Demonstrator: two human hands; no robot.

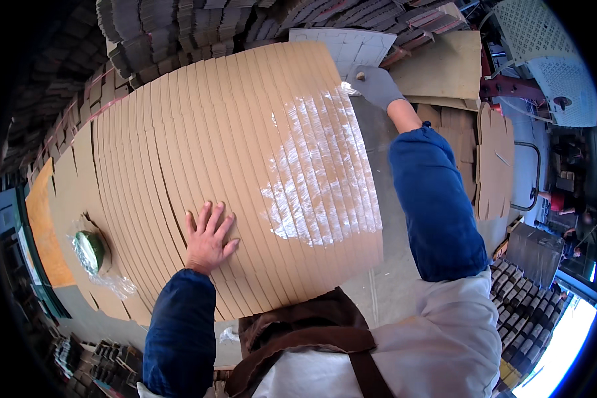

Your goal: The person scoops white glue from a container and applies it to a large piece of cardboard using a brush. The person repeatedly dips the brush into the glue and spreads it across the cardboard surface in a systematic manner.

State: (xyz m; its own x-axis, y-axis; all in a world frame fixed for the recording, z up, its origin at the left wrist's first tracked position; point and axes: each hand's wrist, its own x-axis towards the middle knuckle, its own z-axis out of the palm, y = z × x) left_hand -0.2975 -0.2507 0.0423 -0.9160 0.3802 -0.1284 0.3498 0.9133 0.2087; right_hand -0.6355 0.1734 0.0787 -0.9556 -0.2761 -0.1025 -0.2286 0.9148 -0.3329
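A row of overlapping brown cardboard sheets [179, 132] lies fanned out in front of me, each edge showing as a narrow strip. Shiny white wet-looking streaks [318, 172] cover the strips at the right end. My left hand [209, 239], bare, rests flat on the strips near the middle with fingers spread. At the far right corner of the sheets is my right hand [376, 86] in a grey glove, a thumb tip poking out. Its fingers look closed and are mostly hidden; a small bright white bit shows beside them, too unclear to name.
On the left end of the sheets sits a green-cored roll of clear tape or film [88, 252]. Stacked cardboard bundles [172, 33] line the far side. A white panel [341, 50] lies behind my glove. More cardboard pieces [494, 162] and a pale blue perforated chair [564, 86] stand to the right.
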